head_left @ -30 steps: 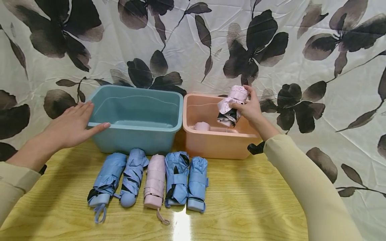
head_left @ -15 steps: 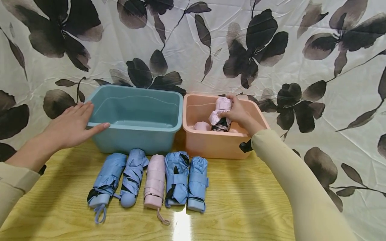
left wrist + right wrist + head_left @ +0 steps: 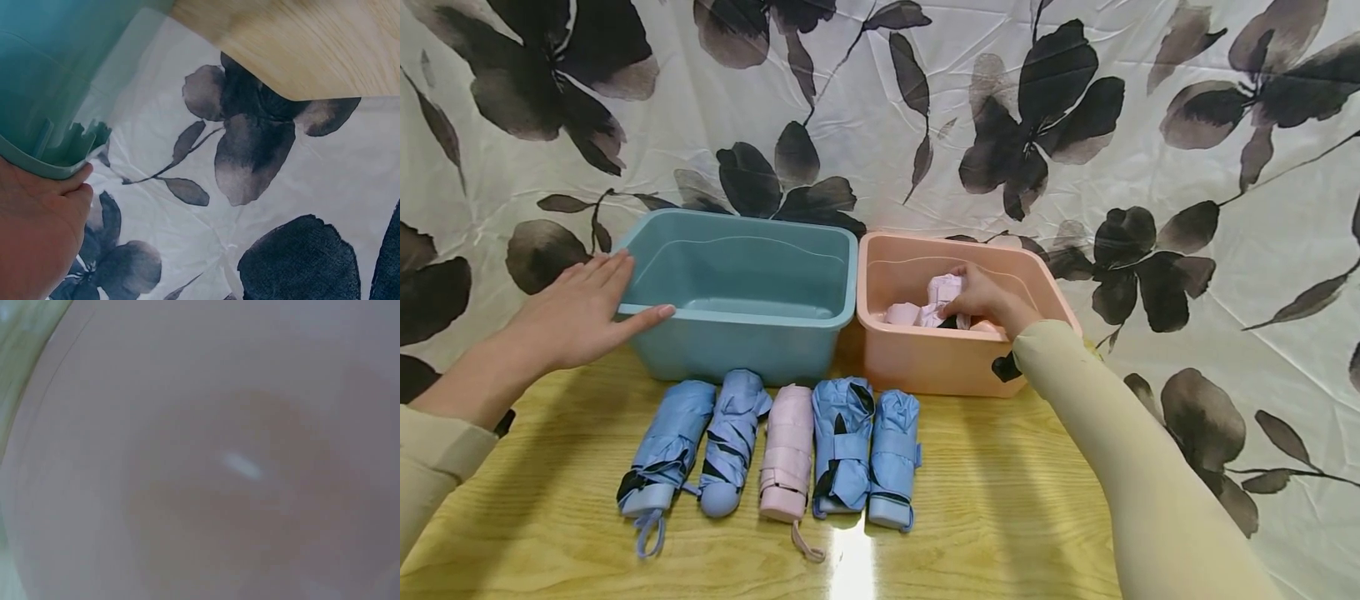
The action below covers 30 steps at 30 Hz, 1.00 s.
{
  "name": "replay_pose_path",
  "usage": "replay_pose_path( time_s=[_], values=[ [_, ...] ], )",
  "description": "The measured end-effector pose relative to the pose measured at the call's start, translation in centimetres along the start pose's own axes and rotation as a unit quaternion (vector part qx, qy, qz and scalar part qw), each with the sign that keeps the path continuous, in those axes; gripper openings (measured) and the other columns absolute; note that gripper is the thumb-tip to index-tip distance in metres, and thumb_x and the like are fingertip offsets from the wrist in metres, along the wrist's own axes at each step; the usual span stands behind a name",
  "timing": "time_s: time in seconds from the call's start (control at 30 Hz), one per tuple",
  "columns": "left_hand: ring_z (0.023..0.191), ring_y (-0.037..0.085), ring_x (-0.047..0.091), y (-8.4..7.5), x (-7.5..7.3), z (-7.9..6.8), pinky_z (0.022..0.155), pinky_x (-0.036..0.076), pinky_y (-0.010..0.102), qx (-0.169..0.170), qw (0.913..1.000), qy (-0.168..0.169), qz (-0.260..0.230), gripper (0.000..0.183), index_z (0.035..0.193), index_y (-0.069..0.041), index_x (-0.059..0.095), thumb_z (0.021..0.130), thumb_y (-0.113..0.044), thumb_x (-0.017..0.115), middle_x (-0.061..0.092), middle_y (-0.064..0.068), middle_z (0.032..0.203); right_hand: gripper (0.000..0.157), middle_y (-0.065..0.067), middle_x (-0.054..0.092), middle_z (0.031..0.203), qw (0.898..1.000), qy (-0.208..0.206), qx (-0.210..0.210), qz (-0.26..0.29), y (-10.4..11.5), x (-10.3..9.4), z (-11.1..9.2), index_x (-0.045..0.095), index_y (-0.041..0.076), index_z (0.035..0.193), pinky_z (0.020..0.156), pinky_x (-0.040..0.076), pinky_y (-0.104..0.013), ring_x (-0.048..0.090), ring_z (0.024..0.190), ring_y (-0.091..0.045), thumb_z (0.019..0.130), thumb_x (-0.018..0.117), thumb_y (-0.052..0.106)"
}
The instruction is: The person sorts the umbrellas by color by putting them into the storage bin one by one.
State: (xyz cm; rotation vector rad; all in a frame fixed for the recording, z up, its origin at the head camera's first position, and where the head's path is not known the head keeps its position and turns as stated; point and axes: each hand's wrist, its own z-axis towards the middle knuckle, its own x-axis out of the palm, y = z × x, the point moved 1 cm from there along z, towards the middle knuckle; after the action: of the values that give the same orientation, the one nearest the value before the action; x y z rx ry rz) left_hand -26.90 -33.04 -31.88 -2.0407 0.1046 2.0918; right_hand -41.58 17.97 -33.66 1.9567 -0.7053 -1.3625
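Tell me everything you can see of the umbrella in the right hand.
The umbrella is folded, its cloth pale pink, wrinkled and slightly shiny, with black showing near its near end. The right hand grips it from its right side, inside the peach bin. The bin's front hides its near end; whether it touches the bottom or the pale pink object beside it is unclear.

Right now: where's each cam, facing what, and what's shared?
Head: on head, forward and down at blue bin, pink bin, umbrellas; left hand, right hand, sleeves show.
Left wrist: on that wrist, at blue bin, cloth, table; part of left hand shows.
Right wrist: on that wrist, close on a blurred pinkish surface; no hand discernible.
Shared, head and left wrist: blue bin, left hand, cloth.
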Motion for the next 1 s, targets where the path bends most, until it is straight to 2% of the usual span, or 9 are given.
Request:
replay_pose_path(
  time_s=[0.1,0.23,0.37,0.57,0.73,0.87,1.0],
  values=[
    [0.151,0.060,0.008,0.1,0.1,0.0,0.121,0.008,0.072,0.002,1.0000,-0.005,-0.002,0.105,0.157,0.019,0.008,0.104,-0.065,0.042,0.008,0.043,0.163,0.086,-0.021,0.043,0.122,1.000,0.018,0.014,0.005,-0.2,0.2,0.2,0.026,-0.005,0.150,0.049,0.046,-0.020,0.049,0.054,-0.010,0.084,0.080,-0.008],
    [0.151,0.060,0.008,0.2,0.1,0.0,0.121,0.008,0.072,0.004,1.0000,-0.007,-0.001,0.105,0.157,0.019,0.007,0.105,-0.065,0.042,0.008,0.043,0.163,0.086,-0.020,0.039,0.122,0.998,0.042,0.040,0.005,-0.3,0.3,0.3,0.023,0.000,0.152,0.053,0.047,-0.023,0.050,0.059,-0.013,0.087,0.079,-0.005],
    [0.152,0.059,0.008,0.2,0.1,-0.2,0.121,0.009,0.072,0.002,0.9999,-0.010,-0.005,0.104,0.158,0.018,0.008,0.105,-0.065,0.042,0.007,0.042,0.164,0.084,-0.018,0.037,0.126,0.996,0.070,0.058,-0.013,-0.4,0.5,0.4,0.021,0.007,0.151,0.062,0.048,-0.026,0.050,0.077,-0.019,0.090,0.078,-0.001],
    [0.151,0.059,0.010,0.3,0.0,0.1,0.121,0.010,0.072,0.008,0.9998,-0.017,-0.001,0.104,0.158,0.018,0.009,0.104,-0.064,0.043,0.009,0.042,0.163,0.083,-0.018,0.033,0.134,0.993,0.101,0.051,-0.023,-0.6,0.5,0.7,0.017,0.006,0.151,0.075,0.048,-0.027,0.049,0.099,-0.025,0.092,0.074,-0.002],
    [0.151,0.060,0.011,0.2,0.0,0.1,0.120,0.010,0.072,0.009,0.9998,-0.019,-0.003,0.103,0.158,0.018,0.009,0.105,-0.064,0.043,0.009,0.042,0.163,0.089,-0.022,0.021,0.155,0.991,0.126,0.038,-0.025,-0.8,0.5,0.9,0.013,0.003,0.159,0.100,0.049,-0.034,0.042,0.123,-0.032,0.092,0.071,-0.004],
    [0.151,0.060,0.011,0.1,0.0,0.1,0.120,0.010,0.072,0.007,0.9998,-0.017,-0.001,0.104,0.157,0.019,0.010,0.105,-0.063,0.044,0.010,0.044,0.162,0.093,-0.020,0.004,0.170,0.987,0.156,0.039,-0.029,-0.9,0.4,1.1,0.008,0.004,0.165,0.120,0.037,-0.047,0.027,0.147,-0.037,0.096,0.070,0.005],
    [0.151,0.060,0.011,0.0,0.1,0.0,0.121,0.010,0.072,0.005,0.9999,-0.013,0.001,0.104,0.157,0.020,0.009,0.105,-0.063,0.044,0.010,0.044,0.162,0.090,-0.016,0.000,0.174,0.982,0.176,0.054,-0.027,-0.8,0.3,0.9,0.004,0.006,0.167,0.125,0.027,-0.053,0.017,0.157,-0.037,0.102,0.066,0.020]
  ],
)
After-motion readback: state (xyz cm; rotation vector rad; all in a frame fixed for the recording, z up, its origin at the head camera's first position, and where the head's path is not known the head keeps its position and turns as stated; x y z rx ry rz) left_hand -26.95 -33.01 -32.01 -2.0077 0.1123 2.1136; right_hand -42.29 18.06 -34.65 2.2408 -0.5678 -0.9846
